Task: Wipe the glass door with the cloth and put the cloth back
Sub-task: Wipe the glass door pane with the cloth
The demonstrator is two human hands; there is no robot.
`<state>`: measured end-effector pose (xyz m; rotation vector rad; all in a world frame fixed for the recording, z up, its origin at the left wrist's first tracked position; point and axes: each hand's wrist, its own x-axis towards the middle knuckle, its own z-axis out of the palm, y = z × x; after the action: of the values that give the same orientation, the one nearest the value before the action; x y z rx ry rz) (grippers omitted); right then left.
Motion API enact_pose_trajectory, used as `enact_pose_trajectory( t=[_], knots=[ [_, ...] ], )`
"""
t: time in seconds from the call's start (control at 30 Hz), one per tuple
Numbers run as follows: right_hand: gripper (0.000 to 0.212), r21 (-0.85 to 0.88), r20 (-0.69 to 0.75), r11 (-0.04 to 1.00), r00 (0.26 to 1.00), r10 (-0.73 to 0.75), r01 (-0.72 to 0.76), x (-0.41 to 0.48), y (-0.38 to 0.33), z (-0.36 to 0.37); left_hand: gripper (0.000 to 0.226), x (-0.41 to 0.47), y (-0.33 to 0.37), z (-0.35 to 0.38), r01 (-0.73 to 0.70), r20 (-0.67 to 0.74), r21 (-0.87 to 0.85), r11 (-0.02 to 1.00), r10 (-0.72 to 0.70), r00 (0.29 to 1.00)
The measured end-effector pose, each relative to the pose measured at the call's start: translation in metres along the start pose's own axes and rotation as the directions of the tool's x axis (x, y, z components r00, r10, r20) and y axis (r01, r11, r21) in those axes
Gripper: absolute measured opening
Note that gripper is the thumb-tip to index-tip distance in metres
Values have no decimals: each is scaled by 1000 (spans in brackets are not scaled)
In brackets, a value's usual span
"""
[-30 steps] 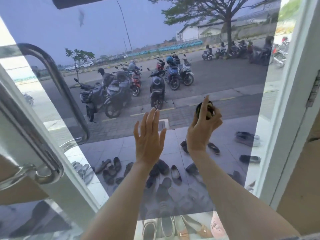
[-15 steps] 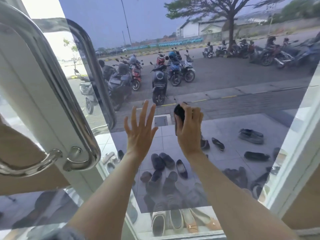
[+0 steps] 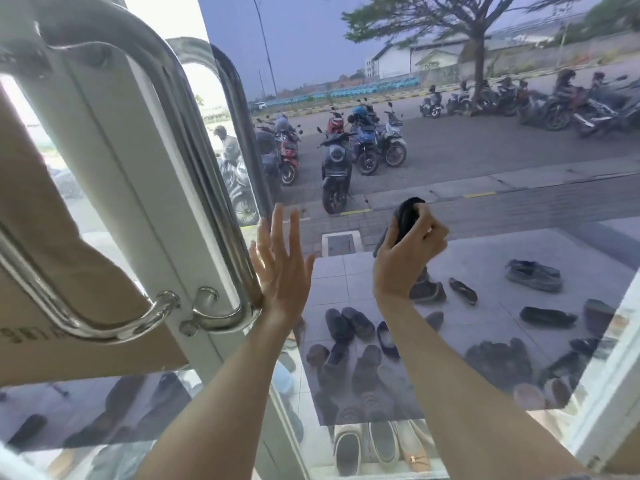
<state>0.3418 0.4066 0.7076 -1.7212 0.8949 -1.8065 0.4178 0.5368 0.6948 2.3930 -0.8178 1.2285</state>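
Outside, parked scooters (image 3: 334,174) line a paved lot; shoes (image 3: 349,322) litter tiles.

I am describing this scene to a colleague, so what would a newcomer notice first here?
First, the two raised hands at the centre: the left hand spread open on the glass door, the right hand gripping a dark cloth. Next, the curved steel handles at left, and the shoes on the tiles outside.

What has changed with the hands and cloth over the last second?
The right hand carried the bunched dark cloth left across the glass door, then back right; its grip never loosened. The left hand stayed open and flat near the steel handle.
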Motion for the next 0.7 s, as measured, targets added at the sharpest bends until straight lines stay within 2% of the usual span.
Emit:
enact_pose_trajectory(
  t=[0.13,0.27,0.43,0.53,0.63,0.67,0.7],
  knots=[
    [26,91,91,992,991,-101,92,-17,-22,11,76,4,0,-1,58,113,-216,975,-34,993],
    [26,153,153,953,947,-283,260,-20,-33,16,68,3,-3,1,59,89,-229,972,-40,995],
    [32,160,273,865,821,-501,475,-21,-27,20,66,3,-3,2,56,95,-208,976,-37,995],
    [39,149,356,779,702,-617,609,-22,-11,15,67,3,-1,1,60,107,-154,986,-44,993],
    [45,111,484,737,611,-626,667,-26,23,-2,63,4,0,0,125,186,-251,960,-79,979],
    [44,73,518,744,612,-598,664,-25,39,-11,63,3,2,-1,131,190,-282,950,-79,979],
    [40,23,533,780,652,-538,625,-22,55,-22,64,3,5,-3,111,160,-271,956,-69,985]
  ],
)
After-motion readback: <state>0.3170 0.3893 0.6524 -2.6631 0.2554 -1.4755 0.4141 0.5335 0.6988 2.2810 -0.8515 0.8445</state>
